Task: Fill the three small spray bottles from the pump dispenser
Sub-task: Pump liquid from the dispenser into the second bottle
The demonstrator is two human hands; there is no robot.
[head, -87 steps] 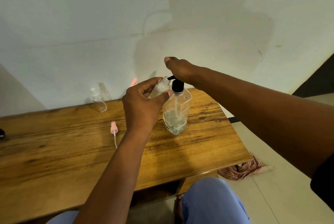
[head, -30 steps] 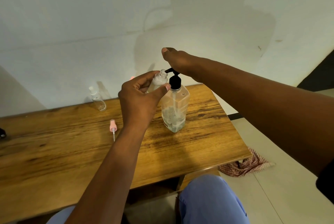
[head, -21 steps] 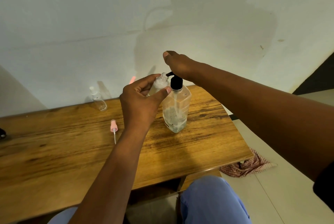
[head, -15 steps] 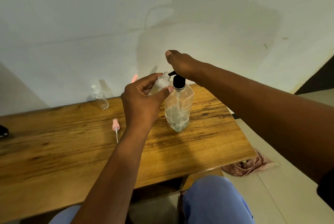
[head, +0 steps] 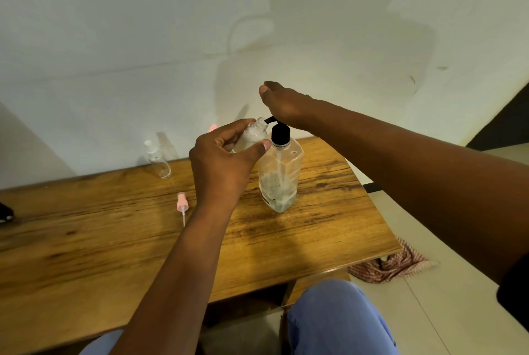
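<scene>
The left hand (head: 221, 165) grips a small uncapped spray bottle (head: 253, 135), tilted, its mouth at the black spout of the pump dispenser (head: 280, 174) standing on the bench (head: 86, 228). The right hand (head: 282, 104) rests flat-fingered on the pump head. A pink sprayer top (head: 182, 206) lies on the bench, and another clear bottle (head: 157, 159) stands near the wall.

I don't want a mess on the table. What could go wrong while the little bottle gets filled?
The small bottle has a narrow mouth, held tilted at the pump spout, so liquid might miss and drip on the table. The right hand pressing down could tip the pump dispenser, since nothing steadies its body.
</scene>
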